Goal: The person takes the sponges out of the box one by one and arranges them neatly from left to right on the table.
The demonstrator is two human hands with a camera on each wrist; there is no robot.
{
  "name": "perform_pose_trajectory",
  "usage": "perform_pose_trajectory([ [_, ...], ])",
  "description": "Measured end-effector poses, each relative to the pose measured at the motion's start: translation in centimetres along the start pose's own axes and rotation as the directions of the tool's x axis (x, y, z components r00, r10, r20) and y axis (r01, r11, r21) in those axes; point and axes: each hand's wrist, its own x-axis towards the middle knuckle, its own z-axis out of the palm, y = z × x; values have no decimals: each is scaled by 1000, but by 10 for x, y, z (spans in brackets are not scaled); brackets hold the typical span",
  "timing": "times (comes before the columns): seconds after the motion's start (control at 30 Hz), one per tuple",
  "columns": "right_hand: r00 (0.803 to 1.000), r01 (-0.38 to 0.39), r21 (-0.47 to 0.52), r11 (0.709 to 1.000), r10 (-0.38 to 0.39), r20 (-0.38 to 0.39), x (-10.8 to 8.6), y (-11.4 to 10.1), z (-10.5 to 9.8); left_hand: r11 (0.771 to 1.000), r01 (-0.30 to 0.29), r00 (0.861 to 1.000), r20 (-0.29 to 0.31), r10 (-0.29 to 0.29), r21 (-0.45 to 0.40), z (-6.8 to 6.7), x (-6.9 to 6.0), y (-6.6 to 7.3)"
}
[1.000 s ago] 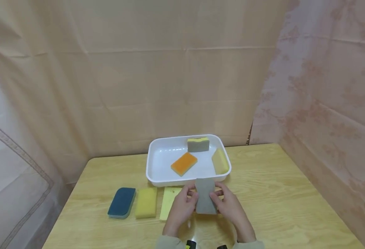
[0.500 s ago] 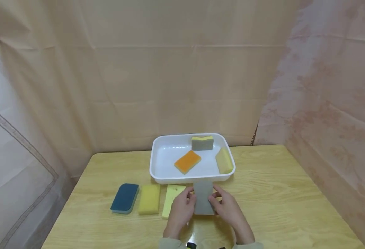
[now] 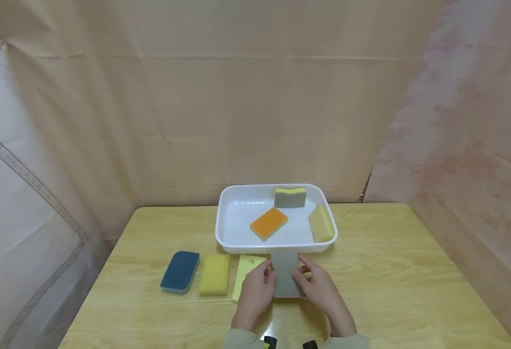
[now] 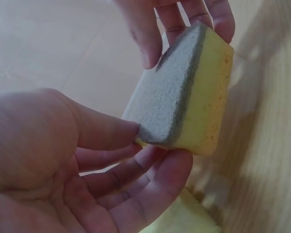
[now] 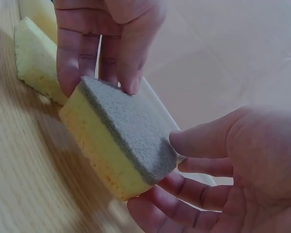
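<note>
I saw the grey sponge [image 3: 285,275] tilted above the bench [image 3: 404,291], grasped in both grips: the left hand [image 3: 255,293] pinched it at nine o'clock, the right hand [image 3: 324,292] at three. At its twelve stood the tray [image 3: 236,220], with an orange sponge [image 3: 269,223] near the middle, a second grey sponge [image 3: 290,198] at one and a cream sponge [image 3: 320,224] toward four. Off at nine lay pale [image 3: 246,270], yellow [image 3: 214,275] and blue [image 3: 180,270] sponges.

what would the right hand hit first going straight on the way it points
Past the gray-faced scouring sponge it holds, the right hand would probably meet the white tray's near wall, or pass above it; height is unclear.
</note>
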Motion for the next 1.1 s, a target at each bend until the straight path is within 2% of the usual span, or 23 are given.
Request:
perform_pose_trajectory([
  [0.13,1000,-26,-1,1000,26,9,0,2,-2,999,-20,1000,-14,21,46,4,1,0],
  [0.37,999,-39,-21,999,39,9,2,4,1,998,-33,999,-33,35,57,6,1,-2],
  [0.57,1000,-19,-59,998,19,9,5,4,3,996,-22,999,-44,26,90,6,5,-3],
  [0.83,999,-7,-113,994,10,34,7,7,5,978,-11,997,-69,25,209,7,5,4],
  [0.97,998,-17,-116,993,24,52,9,8,3,967,-36,995,-82,58,251,7,3,6],
  [1.1,996,-40,-129,991,51,77,10,8,2,961,-49,995,-69,71,273,6,1,6],
])
